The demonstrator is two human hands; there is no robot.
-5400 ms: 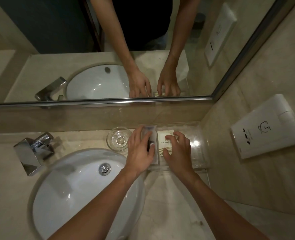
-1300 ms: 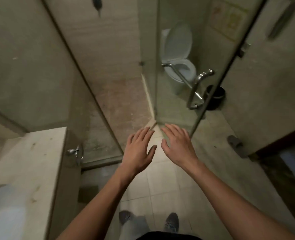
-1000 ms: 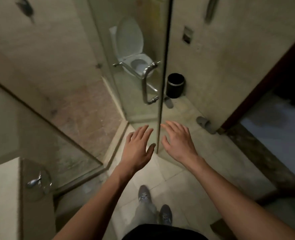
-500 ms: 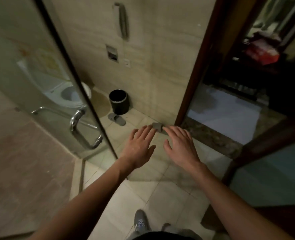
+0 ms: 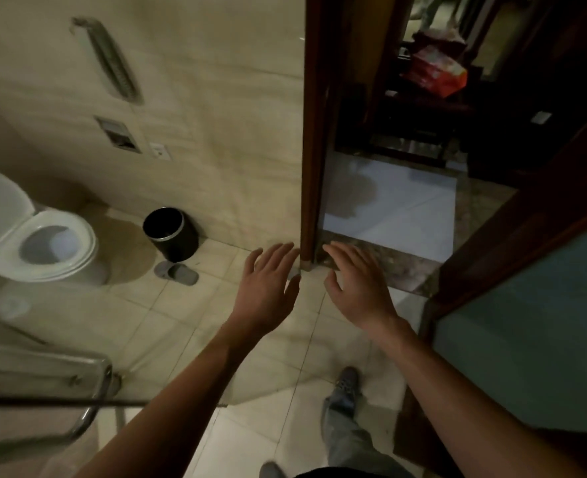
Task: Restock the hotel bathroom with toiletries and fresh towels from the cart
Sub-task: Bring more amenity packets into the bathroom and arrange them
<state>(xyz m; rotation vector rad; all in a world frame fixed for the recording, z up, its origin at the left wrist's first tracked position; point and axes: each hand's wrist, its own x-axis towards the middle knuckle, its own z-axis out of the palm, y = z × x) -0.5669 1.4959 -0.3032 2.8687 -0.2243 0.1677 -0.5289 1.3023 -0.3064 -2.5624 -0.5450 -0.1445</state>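
The person's bare forearms reach forward over the tiled floor (image 5: 168, 315), palms down. The left hand (image 5: 267, 288) has straight fingers, slightly spread, with the thumb out toward the other hand. The right hand (image 5: 357, 288) is just beside it but apart, its fingers loosely spread and a little curved. Neither touches anything. Both hover in front of the foot of the dark wooden door frame (image 5: 314, 132), the left on the bathroom side and the right before the stone threshold (image 5: 388, 267). Through the doorway, well away from the hands, a dark shelved stand (image 5: 423, 112) carries a red-orange pack (image 5: 438, 72). Whether this stand is the cart cannot be told in the dim light, and its other contents are too dark to make out. At the left a white toilet (image 5: 43, 243) stands with its lid up. A black bin (image 5: 171, 234) sits against the beige wall (image 5: 216, 98) beside it, and a grey slipper (image 5: 176, 273) lies on the floor just in front of the bin. A metal bar (image 5: 109, 62) is fixed high on the wall, with a recessed holder (image 5: 118, 134) and a small white plate (image 5: 159, 150) below it. A chrome handle (image 5: 88, 391) on glass fills the lower left corner. The person's shoe (image 5: 347, 381) steps toward the doorway.
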